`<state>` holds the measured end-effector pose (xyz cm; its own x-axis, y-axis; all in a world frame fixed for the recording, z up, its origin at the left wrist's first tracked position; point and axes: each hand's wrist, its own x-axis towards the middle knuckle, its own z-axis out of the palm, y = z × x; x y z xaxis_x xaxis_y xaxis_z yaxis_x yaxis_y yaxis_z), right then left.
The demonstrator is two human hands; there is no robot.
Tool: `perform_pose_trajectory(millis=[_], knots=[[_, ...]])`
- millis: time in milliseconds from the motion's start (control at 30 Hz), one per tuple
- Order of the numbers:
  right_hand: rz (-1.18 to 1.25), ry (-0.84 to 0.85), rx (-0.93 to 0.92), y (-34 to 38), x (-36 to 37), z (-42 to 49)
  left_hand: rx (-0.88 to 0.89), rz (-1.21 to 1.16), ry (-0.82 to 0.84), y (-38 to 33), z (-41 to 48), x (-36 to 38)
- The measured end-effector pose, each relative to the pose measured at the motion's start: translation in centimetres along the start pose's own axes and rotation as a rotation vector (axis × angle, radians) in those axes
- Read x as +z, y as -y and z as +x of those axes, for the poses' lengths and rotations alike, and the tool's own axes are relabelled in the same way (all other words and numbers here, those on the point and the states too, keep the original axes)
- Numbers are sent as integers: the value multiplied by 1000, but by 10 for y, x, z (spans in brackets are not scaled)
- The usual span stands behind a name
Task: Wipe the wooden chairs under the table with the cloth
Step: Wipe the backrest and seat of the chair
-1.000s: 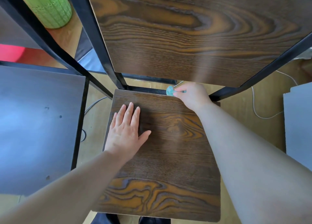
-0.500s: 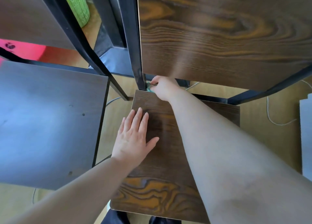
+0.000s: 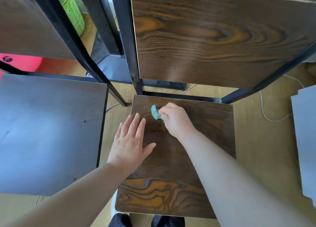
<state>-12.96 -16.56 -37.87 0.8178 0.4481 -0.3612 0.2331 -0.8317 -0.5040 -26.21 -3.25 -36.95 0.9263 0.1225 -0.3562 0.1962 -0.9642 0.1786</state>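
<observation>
A dark wood-grain chair seat (image 3: pixel 201 127) lies below me, its wooden backrest (image 3: pixel 213 38) rising behind on a black metal frame. My right hand (image 3: pixel 176 120) grips a small teal cloth (image 3: pixel 155 113), bunched up and pressed on the seat near its back left corner. My left hand (image 3: pixel 131 143) rests flat on the left side of the seat with straight fingers. Most of the cloth is hidden inside my right fist.
A second chair seat (image 3: pixel 49 132) stands to the left, its backrest (image 3: pixel 25 21) behind it. A green perforated bin (image 3: pixel 73 13) and a red object (image 3: pixel 22 62) sit on the wooden floor beyond. A white cable (image 3: pixel 266 114) runs along the floor at right, by a grey board (image 3: pixel 306 141).
My right hand has drawn the cloth back from the seat's rear edge by the frame post onto the seat surface. My left hand has stayed flat on the seat.
</observation>
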Motion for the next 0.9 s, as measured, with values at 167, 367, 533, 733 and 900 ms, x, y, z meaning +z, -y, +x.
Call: perform_pose_trajectory(millis=[167,367,533,733,900], knots=[[49,-22,39,-19,6,-32,29,14,15,-9,-1,4],[402,-417,383,-68,-37,-36,41,13,18,-20,4,8],[289,-713,598,-125,-68,-38,47,3,29,-26,12,11],[117,-594,591,-123,-69,-25,41,-2,42,-34,20,11],[125,-542,576,-113,-61,-17,32,-2,44,-38,24,10]])
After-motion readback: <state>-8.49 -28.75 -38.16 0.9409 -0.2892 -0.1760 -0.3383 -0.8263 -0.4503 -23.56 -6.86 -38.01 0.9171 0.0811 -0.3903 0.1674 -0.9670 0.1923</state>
